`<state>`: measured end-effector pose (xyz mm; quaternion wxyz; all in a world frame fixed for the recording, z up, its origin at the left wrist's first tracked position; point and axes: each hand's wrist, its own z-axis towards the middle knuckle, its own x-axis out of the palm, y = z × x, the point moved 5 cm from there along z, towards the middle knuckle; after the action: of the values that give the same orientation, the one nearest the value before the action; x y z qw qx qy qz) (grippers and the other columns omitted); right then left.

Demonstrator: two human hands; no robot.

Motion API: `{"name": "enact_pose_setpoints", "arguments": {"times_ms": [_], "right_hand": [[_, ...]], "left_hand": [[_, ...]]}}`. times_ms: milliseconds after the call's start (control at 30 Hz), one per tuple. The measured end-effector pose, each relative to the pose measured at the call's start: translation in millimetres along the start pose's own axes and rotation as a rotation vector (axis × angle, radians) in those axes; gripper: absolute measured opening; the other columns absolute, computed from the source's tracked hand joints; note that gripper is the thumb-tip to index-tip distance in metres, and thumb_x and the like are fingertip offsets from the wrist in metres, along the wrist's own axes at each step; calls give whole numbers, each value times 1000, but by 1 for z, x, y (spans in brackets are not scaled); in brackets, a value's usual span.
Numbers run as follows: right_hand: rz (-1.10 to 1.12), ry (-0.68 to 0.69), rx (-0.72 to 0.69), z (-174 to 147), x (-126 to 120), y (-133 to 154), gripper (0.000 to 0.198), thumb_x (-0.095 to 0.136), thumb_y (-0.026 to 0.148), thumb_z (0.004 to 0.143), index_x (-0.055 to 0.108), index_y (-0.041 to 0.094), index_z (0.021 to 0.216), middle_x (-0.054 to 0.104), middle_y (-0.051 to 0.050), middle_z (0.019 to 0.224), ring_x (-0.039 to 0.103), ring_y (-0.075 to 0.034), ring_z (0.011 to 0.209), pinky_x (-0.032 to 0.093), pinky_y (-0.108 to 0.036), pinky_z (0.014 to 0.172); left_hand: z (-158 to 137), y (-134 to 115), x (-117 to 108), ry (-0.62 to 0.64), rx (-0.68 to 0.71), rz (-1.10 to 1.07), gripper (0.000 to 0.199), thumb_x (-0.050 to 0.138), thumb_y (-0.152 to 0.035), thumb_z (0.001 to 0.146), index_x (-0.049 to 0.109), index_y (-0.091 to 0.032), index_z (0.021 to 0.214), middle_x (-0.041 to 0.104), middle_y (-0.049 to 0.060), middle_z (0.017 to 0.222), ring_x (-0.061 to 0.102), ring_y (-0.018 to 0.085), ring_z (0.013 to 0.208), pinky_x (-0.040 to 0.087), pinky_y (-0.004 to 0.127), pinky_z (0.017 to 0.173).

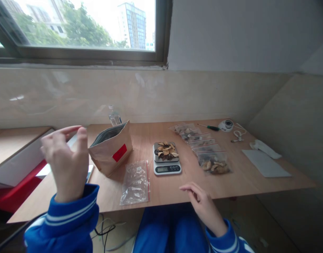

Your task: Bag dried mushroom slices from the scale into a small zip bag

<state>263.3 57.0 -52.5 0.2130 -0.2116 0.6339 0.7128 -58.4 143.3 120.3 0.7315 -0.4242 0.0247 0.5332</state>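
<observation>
My left hand [68, 160] is raised to the left of a brown paper bag [110, 153], fingers loosely bent, with no object visible in it. The bag stands with its top gaping and a red label on its front. My right hand [200, 202] hovers by the table's front edge, its fingers loosely stretched and holding nothing. In front of me stands a kitchen scale [167, 169], its pan heaped with dried slices [167, 151], pale and dark; the display is unreadable. Beside the scale lies a flat clear zip bag [135, 182] with a red seal strip.
A row of filled zip bags [215, 163] lies right of the scale. Behind them are a green-handled screwdriver [213, 128] and a white dome camera [225, 125] with cable. White paper [265, 163] lies far right. A clear bottle [115, 116] stands behind the paper bag.
</observation>
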Motion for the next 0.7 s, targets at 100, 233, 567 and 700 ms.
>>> {"name": "enact_pose_setpoints", "arguments": {"times_ms": [100, 233, 567, 700], "right_hand": [[49, 90, -123, 1, 12, 39, 29, 37, 12, 89, 64, 21, 95, 65, -4, 93, 62, -14, 83, 49, -24, 72], [104, 219, -393, 0, 36, 98, 33, 40, 5, 85, 63, 20, 102, 63, -5, 107, 60, -12, 101, 47, -21, 91], [-306, -179, -720, 64, 87, 164, 48, 34, 16, 94, 34, 6, 141, 39, -10, 146, 23, -18, 140, 26, -35, 117], [-386, -98, -725, 57, 95, 160, 40, 38, 14, 92, 49, 9, 130, 59, -10, 125, 39, -20, 132, 30, -39, 114]], "left_hand": [[20, 5, 27, 235, -105, -2, 47, 48, -54, 83, 65, -13, 100, 65, 9, 95, 62, 27, 94, 48, 46, 87], [10, 14, 42, 404, -116, -13, 33, 59, -51, 76, 67, -22, 91, 68, 2, 88, 63, 22, 83, 50, 36, 74], [-44, 24, 40, 502, -112, -34, 36, 55, -50, 75, 64, -20, 93, 71, 5, 82, 69, 22, 77, 52, 27, 62], [-59, 27, 27, 269, -84, 49, 31, 52, -48, 80, 67, -21, 84, 70, 2, 69, 69, 21, 69, 48, 26, 60]]}}
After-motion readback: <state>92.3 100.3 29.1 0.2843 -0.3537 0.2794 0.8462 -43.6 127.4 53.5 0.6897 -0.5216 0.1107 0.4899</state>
